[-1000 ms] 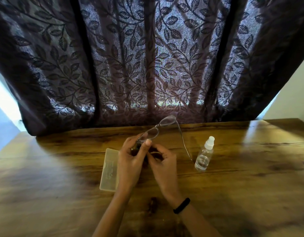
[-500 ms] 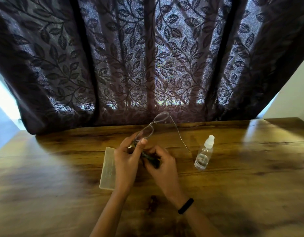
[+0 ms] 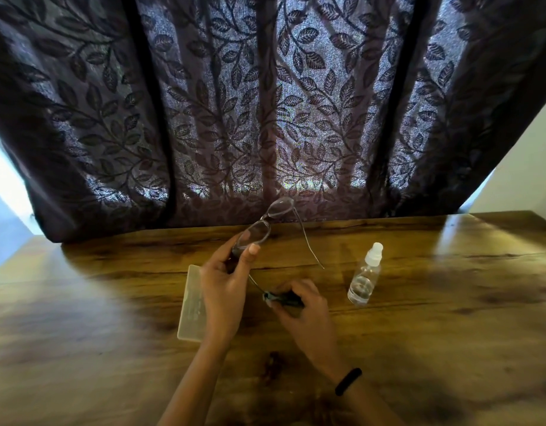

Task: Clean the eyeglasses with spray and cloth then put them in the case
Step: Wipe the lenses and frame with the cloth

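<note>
Wooden table (image 3: pixel 419 318), eyeglasses (image 3: pixel 267 221) pinched in left hand (image 3: pixel 224 284) fingers (image 3: pixel 250 255), cloth (image 3: pixel 284 298) in right hand (image 3: pixel 308 315)

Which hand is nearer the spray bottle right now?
Right. The right hand sits just left of the spray bottle, apart from it, pinching a temple tip with a dark cloth. The left hand holds the eyeglasses farther left.

Dark leaf-patterned curtain (image 3: pixel 265 118); brown wooden table (image 3: pixel 450 302); black wristband (image 3: pixel 348 381).

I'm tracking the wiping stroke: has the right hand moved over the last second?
Yes. The right hand, pinching the dark cloth, has slid down the temple arm toward the person and rightward, nearer the spray bottle, away from the left hand.
</note>
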Motion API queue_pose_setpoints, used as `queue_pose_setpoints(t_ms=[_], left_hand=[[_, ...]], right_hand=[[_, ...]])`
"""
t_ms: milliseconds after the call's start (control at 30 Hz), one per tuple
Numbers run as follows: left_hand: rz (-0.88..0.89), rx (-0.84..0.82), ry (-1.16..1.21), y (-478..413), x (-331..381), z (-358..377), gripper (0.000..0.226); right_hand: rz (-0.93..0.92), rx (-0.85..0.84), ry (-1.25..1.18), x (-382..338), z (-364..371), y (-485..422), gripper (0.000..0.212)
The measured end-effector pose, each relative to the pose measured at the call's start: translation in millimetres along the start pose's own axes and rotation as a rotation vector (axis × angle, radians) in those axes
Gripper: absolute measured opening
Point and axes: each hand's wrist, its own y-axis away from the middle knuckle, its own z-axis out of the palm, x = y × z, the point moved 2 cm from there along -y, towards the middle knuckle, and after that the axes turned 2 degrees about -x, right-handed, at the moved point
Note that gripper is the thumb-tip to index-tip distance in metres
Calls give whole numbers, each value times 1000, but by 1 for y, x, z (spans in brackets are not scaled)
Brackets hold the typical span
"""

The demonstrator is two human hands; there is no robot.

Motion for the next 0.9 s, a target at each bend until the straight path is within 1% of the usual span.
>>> queue_pose_setpoints(t_ms=[167, 267, 333, 433, 533, 600, 667, 800, 900], left_hand=[[18, -7, -61, 4, 3, 7, 25], [8, -14, -62, 7, 4, 8, 24], [-4, -1, -49, 5, 2, 7, 25], [-8, 29, -32, 2, 3, 5, 29], [2, 94, -34, 0, 2, -1, 36], [0, 133, -31, -2, 2, -5, 41], [6, 147, -43, -4, 2, -9, 42], [1, 116, -89, -2, 0, -8, 40], [23, 59, -84, -1, -1, -5, 39]], right_hand=[[-33, 43, -129, -20, 4, -7, 29], [-65, 57, -214, -33, 6, -13, 19], [-88, 55, -217, -38, 6, -14, 15], [-148, 53, -148, -40, 7, -15, 12], [-208, 24, -15, -36, 7, -12, 11], [-221, 14, 31, -28, 5, -7, 10], [-210, -1, 75, -18, 2, -2, 10], [-161, -8, 173, 0, -6, 2, 14], [-113, 8, 170, 9, -14, 3, 20]])
